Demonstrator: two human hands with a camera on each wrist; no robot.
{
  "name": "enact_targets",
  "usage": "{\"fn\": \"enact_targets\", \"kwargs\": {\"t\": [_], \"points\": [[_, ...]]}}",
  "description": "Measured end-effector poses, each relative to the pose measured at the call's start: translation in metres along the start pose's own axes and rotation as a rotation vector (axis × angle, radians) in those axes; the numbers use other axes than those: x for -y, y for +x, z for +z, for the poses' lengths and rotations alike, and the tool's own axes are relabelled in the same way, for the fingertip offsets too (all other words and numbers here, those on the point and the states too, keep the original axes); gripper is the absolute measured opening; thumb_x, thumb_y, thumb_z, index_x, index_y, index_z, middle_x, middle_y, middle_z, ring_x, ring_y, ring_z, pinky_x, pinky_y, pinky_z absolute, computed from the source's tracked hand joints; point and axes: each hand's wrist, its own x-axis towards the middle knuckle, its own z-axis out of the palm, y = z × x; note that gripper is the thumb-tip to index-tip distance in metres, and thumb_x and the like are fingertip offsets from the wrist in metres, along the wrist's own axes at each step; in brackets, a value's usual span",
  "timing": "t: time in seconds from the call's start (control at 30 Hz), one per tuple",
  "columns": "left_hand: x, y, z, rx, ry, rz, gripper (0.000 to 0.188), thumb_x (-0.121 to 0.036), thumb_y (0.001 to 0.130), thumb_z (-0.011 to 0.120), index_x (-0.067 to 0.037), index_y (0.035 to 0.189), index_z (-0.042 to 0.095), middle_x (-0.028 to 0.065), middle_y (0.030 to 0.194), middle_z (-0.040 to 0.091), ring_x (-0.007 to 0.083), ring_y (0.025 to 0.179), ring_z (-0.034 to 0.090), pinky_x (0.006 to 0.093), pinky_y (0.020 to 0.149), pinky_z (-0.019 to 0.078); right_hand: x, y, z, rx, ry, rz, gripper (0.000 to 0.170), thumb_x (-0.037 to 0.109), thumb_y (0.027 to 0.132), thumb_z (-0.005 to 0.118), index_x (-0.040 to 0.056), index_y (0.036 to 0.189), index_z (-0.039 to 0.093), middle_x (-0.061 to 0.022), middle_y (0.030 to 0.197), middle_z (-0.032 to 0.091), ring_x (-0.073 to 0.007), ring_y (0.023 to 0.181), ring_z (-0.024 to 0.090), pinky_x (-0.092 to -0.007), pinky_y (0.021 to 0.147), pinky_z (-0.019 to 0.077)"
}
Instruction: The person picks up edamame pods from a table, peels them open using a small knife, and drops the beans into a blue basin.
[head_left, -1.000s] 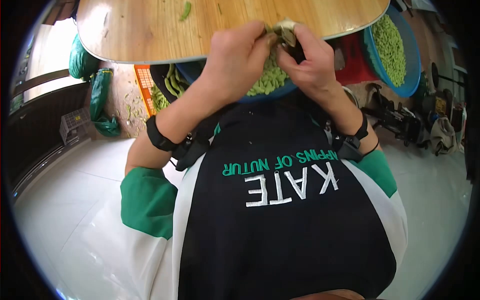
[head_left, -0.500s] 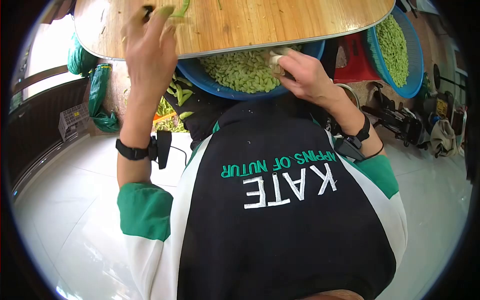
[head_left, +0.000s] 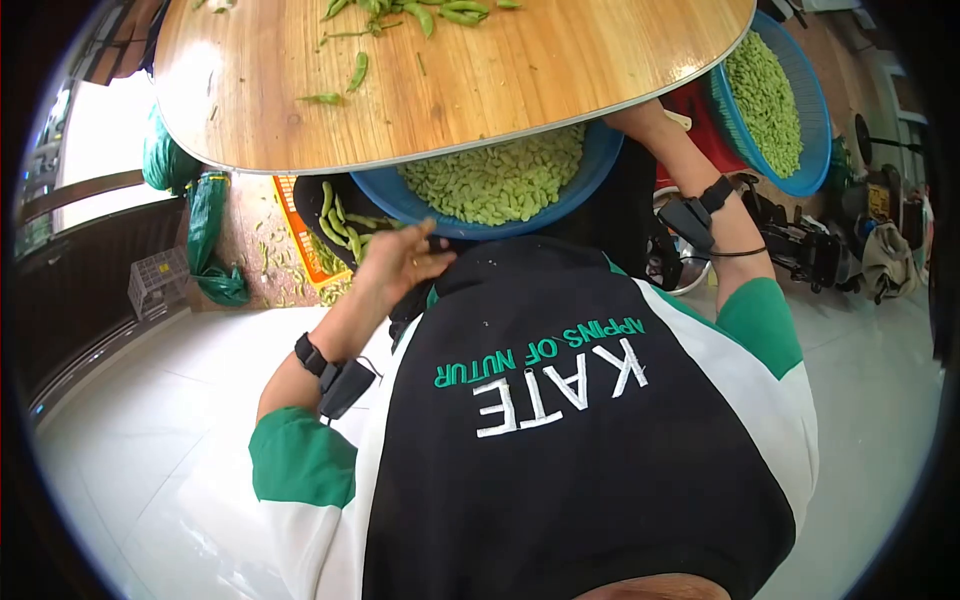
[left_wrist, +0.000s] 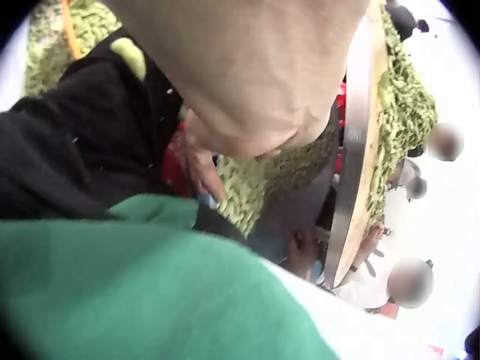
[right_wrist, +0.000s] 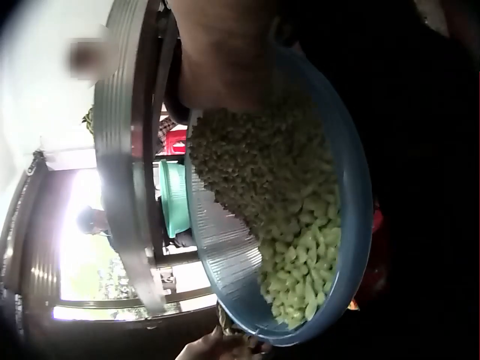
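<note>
A blue bowl [head_left: 600, 175] of shelled green beans [head_left: 490, 185] sits on the lap, partly under the table edge. At its near left rim, the left hand [head_left: 405, 258] has its fingers loosely spread, beside some bean pods [head_left: 340, 225] on dark cloth. In the right wrist view, small pod-like bits lie by the left fingers; whether they are held is unclear. The right hand [head_left: 640, 118] is over the bowl's right side, its fingers hidden under the tabletop. In the right wrist view, the right hand [right_wrist: 225, 60] is dark, above the bowl [right_wrist: 356, 195], fingertips not visible.
Green pods [head_left: 425, 18] lie on the wooden table [head_left: 480, 80]. A second blue basket [head_left: 815, 120] of beans stands at the right, near a red stool [head_left: 700, 110]. An orange crate [head_left: 295, 225] is at the left. Other people sit across the table in the left wrist view.
The left hand has come down from above the tabletop to the bowl's near left rim. The right hand has moved outward and under the table edge. More of the tabletop shows.
</note>
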Motion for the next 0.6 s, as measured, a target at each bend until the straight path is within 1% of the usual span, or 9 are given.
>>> {"fn": "enact_targets", "kwargs": {"t": [0.03,0.07,0.13,0.2,0.3,0.43,0.5,0.57,0.6], "points": [[0.011,0.006,0.000,-0.009,-0.095,-0.024,0.020,-0.014,0.091,0.058,0.004,0.098,0.054,0.0160,0.096,0.060,0.0333,0.089,0.063,0.0471,0.076,0.0539,-0.004,0.001,0.001,-0.008,-0.006,-0.002,0.036,0.009,0.076,0.058,0.0053,0.112,0.061,-0.0156,0.115,0.059,-0.0366,0.105,0.056,-0.0462,0.088,0.0463],[0.006,0.010,0.000,-0.007,-0.087,-0.016,0.020,-0.014,0.091,0.058,0.004,0.098,0.054,0.0160,0.096,0.060,0.0333,0.089,0.063,0.0471,0.076,0.0539,-0.003,0.004,0.000,-0.029,-0.017,-0.028,0.036,0.009,0.076,0.058,0.0053,0.112,0.061,-0.0157,0.115,0.059,-0.0364,0.106,0.056,-0.0460,0.089,0.0460],[-0.004,0.021,0.003,0.005,-0.043,0.160,0.018,-0.010,0.090,0.058,0.002,0.102,0.055,0.0155,0.099,0.061,0.0301,0.087,0.063,0.0465,0.076,0.0534,-0.006,0.001,0.000,-0.049,-0.035,-0.042,0.036,0.008,0.077,0.057,0.0054,0.112,0.060,-0.0157,0.116,0.059,-0.0362,0.107,0.056,-0.0459,0.090,0.0458],[-0.004,0.026,0.007,-0.001,-0.035,0.118,0.020,-0.009,0.089,0.059,0.001,0.106,0.054,0.0143,0.099,0.063,0.0296,0.083,0.064,0.0442,0.071,0.0535,-0.014,-0.006,0.006,0.067,0.154,0.031,0.037,0.008,0.077,0.057,0.0049,0.114,0.059,-0.0165,0.115,0.059,-0.0365,0.107,0.056,-0.0457,0.091,0.0455],[-0.010,0.028,0.003,-0.072,0.188,0.177,0.023,-0.008,0.086,0.060,0.002,0.107,0.055,0.0128,0.096,0.063,0.0289,0.079,0.064,0.0421,0.065,0.0530,-0.025,-0.013,0.008,0.047,0.068,-0.035,0.037,0.009,0.077,0.055,0.0040,0.114,0.059,-0.0172,0.115,0.059,-0.0363,0.106,0.057,-0.0459,0.091,0.0456],[-0.056,0.039,-0.029,-0.123,0.517,0.191,0.025,-0.008,0.081,0.062,0.001,0.104,0.057,0.0116,0.088,0.064,0.0267,0.070,0.064,0.0369,0.054,0.0497,-0.022,-0.019,0.009,0.085,-0.104,-0.089,0.037,0.009,0.077,0.054,0.0036,0.114,0.058,-0.0173,0.114,0.060,-0.0360,0.106,0.057,-0.0462,0.092,0.0454],[-0.089,0.049,-0.056,-0.108,0.623,0.213,0.026,-0.009,0.081,0.062,0.001,0.104,0.058,0.0119,0.086,0.064,0.0266,0.069,0.064,0.0363,0.052,0.0490,-0.022,-0.018,0.009,0.208,-0.120,-0.076,0.039,0.019,0.084,0.054,0.0094,0.123,0.056,-0.0126,0.126,0.055,-0.0320,0.116,0.052,-0.0454,0.098,0.0411],[-0.114,0.070,-0.089,0.028,0.716,0.313,0.028,-0.008,0.083,0.057,-0.001,0.110,0.057,0.0167,0.092,0.065,0.0310,0.072,0.064,0.0338,0.050,0.0506,-0.021,-0.017,0.013,0.134,-0.074,-0.072,0.039,0.016,0.082,0.055,0.0073,0.120,0.057,-0.0144,0.122,0.056,-0.0332,0.115,0.052,-0.0458,0.097,0.0414],[-0.127,0.093,-0.112,-0.024,0.752,0.368,0.027,-0.012,0.082,0.060,-0.002,0.107,0.059,0.0156,0.092,0.066,0.0310,0.072,0.065,0.0373,0.053,0.0508,-0.021,-0.016,0.014,0.064,-0.031,-0.070,0.039,0.013,0.079,0.055,0.0052,0.117,0.058,-0.0163,0.119,0.058,-0.0344,0.113,0.053,-0.0462,0.097,0.0418]]}}
